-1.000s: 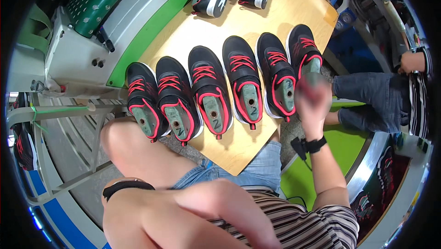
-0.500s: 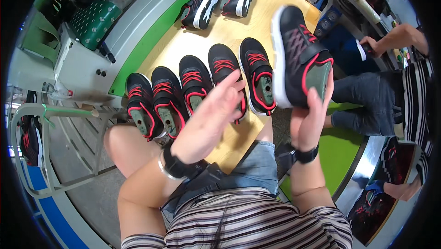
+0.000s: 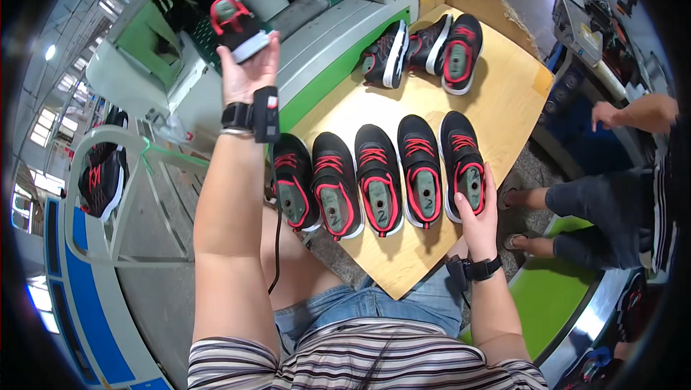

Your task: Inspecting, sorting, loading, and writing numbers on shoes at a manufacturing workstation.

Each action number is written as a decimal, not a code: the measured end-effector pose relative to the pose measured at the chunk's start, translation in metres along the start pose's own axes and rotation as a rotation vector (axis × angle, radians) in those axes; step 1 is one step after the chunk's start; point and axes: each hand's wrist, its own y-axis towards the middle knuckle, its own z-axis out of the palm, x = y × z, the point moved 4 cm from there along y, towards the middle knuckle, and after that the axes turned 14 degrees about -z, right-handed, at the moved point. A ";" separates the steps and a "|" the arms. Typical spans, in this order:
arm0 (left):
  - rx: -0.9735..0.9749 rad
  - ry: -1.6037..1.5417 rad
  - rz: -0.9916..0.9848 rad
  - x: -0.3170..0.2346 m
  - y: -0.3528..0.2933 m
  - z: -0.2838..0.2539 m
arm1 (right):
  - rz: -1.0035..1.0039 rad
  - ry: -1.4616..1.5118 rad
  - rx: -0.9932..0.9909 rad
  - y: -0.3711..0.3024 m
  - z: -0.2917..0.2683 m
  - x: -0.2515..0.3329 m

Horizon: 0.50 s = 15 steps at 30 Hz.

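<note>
Shoe (image 3: 240, 26) held aloft in left hand (image 3: 248, 66), away from the counter (image 3: 504, 102). Right hand (image 3: 476, 221) grips the heel of the rightmost shoe (image 3: 463, 163) in a row of five; judging by that row, most handling is left

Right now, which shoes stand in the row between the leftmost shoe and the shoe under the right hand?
Head view: three black-and-red shoes stand between the leftmost shoe and the rightmost shoe, which the right hand touches.

One head-worn fisheye view looks steeply down (close range) onto the wooden board (image 3: 497, 102); edges bend.
</note>
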 end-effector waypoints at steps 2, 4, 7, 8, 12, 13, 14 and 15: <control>0.105 -0.099 -0.073 -0.022 0.016 -0.014 | -0.022 0.043 -0.081 0.000 -0.009 -0.002; 0.053 0.067 -0.015 -0.036 0.021 -0.025 | 0.030 0.218 -0.232 0.007 -0.030 -0.005; -0.117 0.068 -0.305 -0.031 0.013 -0.036 | 0.038 0.384 -0.300 0.026 -0.042 0.023; -0.149 0.115 -0.289 -0.026 0.005 -0.031 | -0.029 0.346 -0.274 0.036 -0.040 0.035; 0.000 0.298 -0.375 0.010 -0.040 -0.007 | -0.294 0.317 -0.110 0.118 -0.001 0.099; 0.076 0.222 -0.485 0.015 -0.051 -0.008 | -0.345 0.331 -0.068 0.147 0.023 0.116; 0.107 0.283 -0.524 0.021 -0.064 -0.010 | -0.433 0.349 0.020 0.177 0.059 0.136; 0.010 0.410 -0.522 0.029 -0.077 -0.002 | -0.478 0.336 0.071 0.207 0.090 0.151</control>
